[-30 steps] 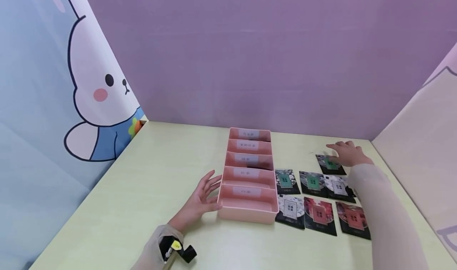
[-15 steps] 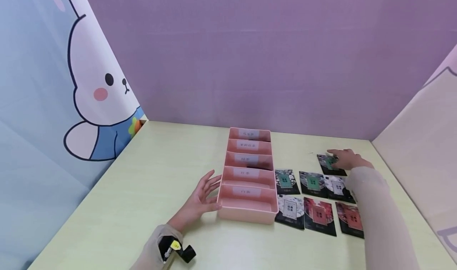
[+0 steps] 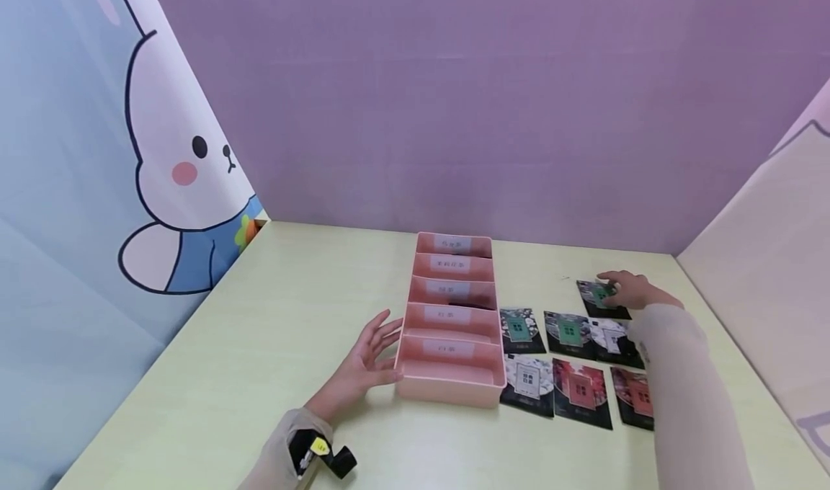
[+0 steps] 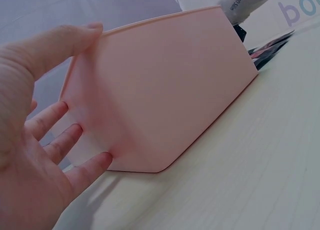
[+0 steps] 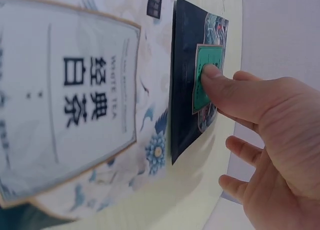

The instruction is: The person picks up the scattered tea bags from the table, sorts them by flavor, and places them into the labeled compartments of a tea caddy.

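A pink divided box with labelled compartments stands mid-table. My left hand rests at its near left corner, thumb on the rim and fingertips against the wall. At the far right, my right hand pinches a dark tea packet with a green label. In the right wrist view the thumb presses on that label and the index finger goes behind the packet's far edge. A white tea packet lies right beside it.
Between box and right arm lie more tea packets: two green-labelled, a white one and two red ones. A dark packet edge shows inside the box's middle compartment. A purple backdrop closes off the table's far side.
My right hand has come down onto the far green-labelled packet, and its thumb and index finger have closed on it. My left hand stays at the box.
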Available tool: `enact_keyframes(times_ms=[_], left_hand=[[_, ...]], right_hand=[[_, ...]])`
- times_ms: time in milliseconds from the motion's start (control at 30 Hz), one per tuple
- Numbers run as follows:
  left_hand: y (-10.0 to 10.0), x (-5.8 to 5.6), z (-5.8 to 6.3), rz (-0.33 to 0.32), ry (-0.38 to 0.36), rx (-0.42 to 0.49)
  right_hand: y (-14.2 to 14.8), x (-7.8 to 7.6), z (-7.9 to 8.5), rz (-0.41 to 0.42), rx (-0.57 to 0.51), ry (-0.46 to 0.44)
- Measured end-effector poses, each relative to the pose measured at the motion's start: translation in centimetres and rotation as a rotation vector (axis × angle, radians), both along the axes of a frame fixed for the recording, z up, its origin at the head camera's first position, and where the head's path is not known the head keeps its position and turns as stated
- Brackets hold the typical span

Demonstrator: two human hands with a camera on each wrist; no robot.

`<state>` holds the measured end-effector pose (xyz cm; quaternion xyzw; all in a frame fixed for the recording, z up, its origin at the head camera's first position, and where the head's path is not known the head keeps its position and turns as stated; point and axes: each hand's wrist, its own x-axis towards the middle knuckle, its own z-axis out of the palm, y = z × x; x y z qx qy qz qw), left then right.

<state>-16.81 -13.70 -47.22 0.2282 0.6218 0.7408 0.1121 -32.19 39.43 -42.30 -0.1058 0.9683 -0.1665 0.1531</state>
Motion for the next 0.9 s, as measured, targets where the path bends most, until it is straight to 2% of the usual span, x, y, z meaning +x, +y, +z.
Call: enact_keyframes(times_ms=[133,233,433,700,900], left_hand=[[-0.1,0.0,-0.1,0.005,0.0,-0.007],[-0.1,0.0,-0.1,0.009,-0.003,-0.014],[0.0,0.0,-0.1,0.007,-0.011,-0.015],[0.0,0.0,-0.2,0.004,-0.011,-0.009],[0.0,-0.1,-0.2,0.002,-0.016,-0.008]], right_hand=[[-0.2,-0.1,0.1,0.014,0.002,0.038],[-0.2,-0.4,0.1,0.003,-0.001,0.034],[-0.1,-0.5,0.0,-0.087,-0.028,-0.04],[0.2,-1.2,-1.1,-0.2,-0.206,-0.082],[0.6,-0.4,-1.5,-0.324,-0.349,-0.083]])
